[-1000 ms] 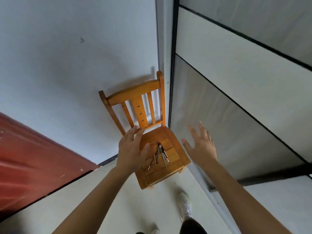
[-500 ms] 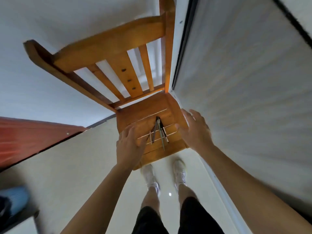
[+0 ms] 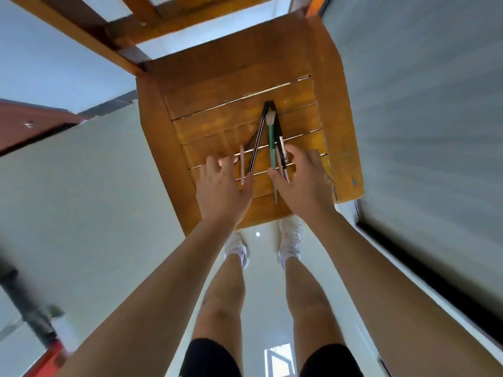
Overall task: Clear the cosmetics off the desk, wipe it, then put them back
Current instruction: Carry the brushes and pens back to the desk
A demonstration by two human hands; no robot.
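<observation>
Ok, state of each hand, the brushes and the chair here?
Left hand: open, fingers spread over the pink stick, not gripping.
Right hand: open, fingers at the brushes, grip not clear.
Green brush: flat on the seat.
Black pencil: flat, angled.
Chair: upright.

The chair seat [image 3: 239, 104] is slatted wood with a warm orange-brown varnish, faintly glossy, its grain showing along the boards. At its 6 o'clock edge lie the cosmetics: a brush with soft pale bristles on a matt green handle [image 3: 271, 148], a slim black pencil [image 3: 257, 140] with a smooth sheen, and a matt pink stick [image 3: 242, 161]. The pale floor [image 3: 109, 200] is smooth and glossy, mirroring a light.
</observation>
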